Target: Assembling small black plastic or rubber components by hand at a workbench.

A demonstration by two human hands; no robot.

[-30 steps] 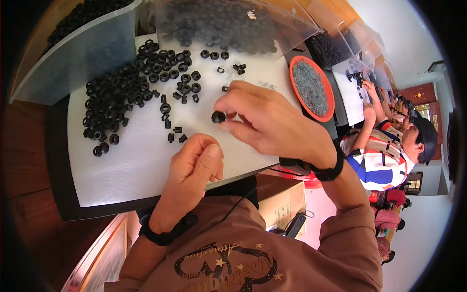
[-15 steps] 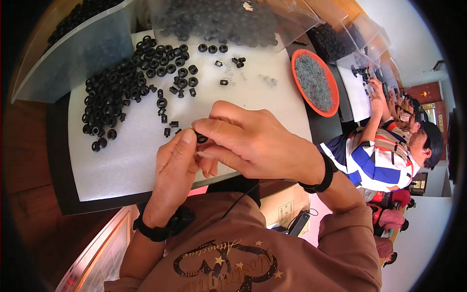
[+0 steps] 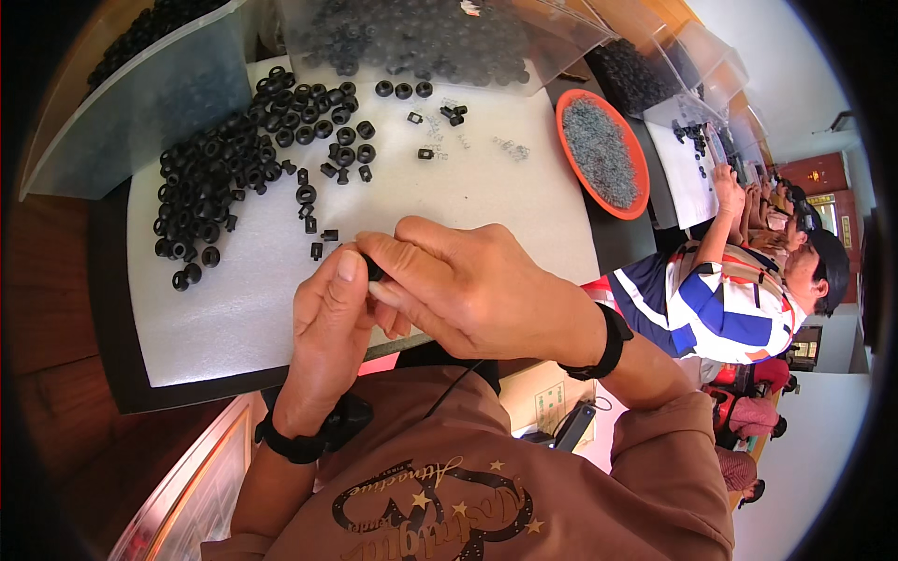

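My left hand (image 3: pixel 327 327) and my right hand (image 3: pixel 477 294) meet over the near edge of the white mat. Both are closed, with thumbs and fingertips pinched round a small round black cord-lock piece (image 3: pixel 373 269), mostly covered by the fingers. Just beyond them lie small black rectangular plungers (image 3: pixel 329 236). Farther left spreads a heap of round black cord-lock shells (image 3: pixel 201 192), each with a hole. Several tiny clear-looking springs (image 3: pixel 511 148) and a few plungers (image 3: pixel 426 153) are scattered at the mat's far middle.
An orange-red bowl (image 3: pixel 627 213) full of fine springs (image 3: pixel 601 150) stands right of the white mat (image 3: pixel 234 327). Translucent bins (image 3: pixel 140 112) of black parts line the back and left. At right, a co-worker (image 3: pixel 739 299) sits at a neighbouring table. A cardboard box (image 3: pixel 547 402) sits below.
My hands have shifted slightly left and down. My right fingers have closed over the black piece, so its ring opening no longer shows. The view has shifted a little.
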